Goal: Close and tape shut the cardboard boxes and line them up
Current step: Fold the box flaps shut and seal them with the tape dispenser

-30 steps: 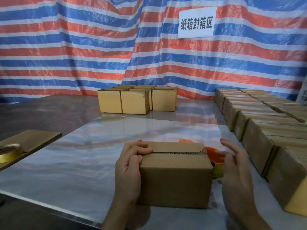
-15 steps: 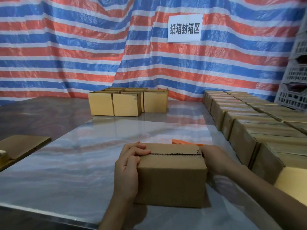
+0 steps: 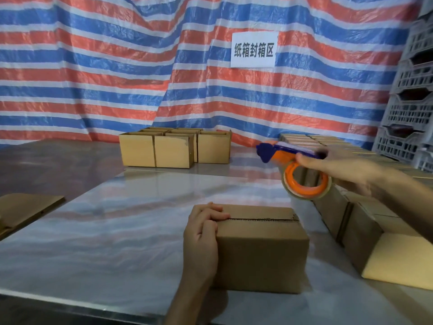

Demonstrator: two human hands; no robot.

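Holding firm near the front edge of the glossy grey tabletop (image 3: 117, 231), the left hand (image 3: 201, 233) clamps the left end of the brown cardboard box (image 3: 260, 252). Its grip is curled, fingers hooked over the top and pressing down right where the two flaps meet. That seam runs dark and bare across the lid, with no tape on it that I can see. Up to the right, in the air and well apart from the box, the right hand (image 3: 337, 171) carries the orange-and-blue tape dispenser (image 3: 284, 158), roll hanging low, blue nose pointing left. It's blurred, but the grip looks wrapped round the handle.

So, by my reading, the flaps are shut and the taping stroke comes next. Here's where it can slip. The left fingers sit on the seam's left end; if they don't clear in time, the strip sticks to skin or stops short. Ease that pressure too soon and the flaps may spring up, leaving a gap under the tape. A stroke off the line would catch only one flap. The box looks light, so a hard pull could drag it across the slick surface. Just beside the work on the right stands the row of closed cardboard boxes (image 3: 358, 231), and a wide swing could knock them out of line. The cluster of open-topped cardboard boxes (image 3: 173, 151) sits at the far end.
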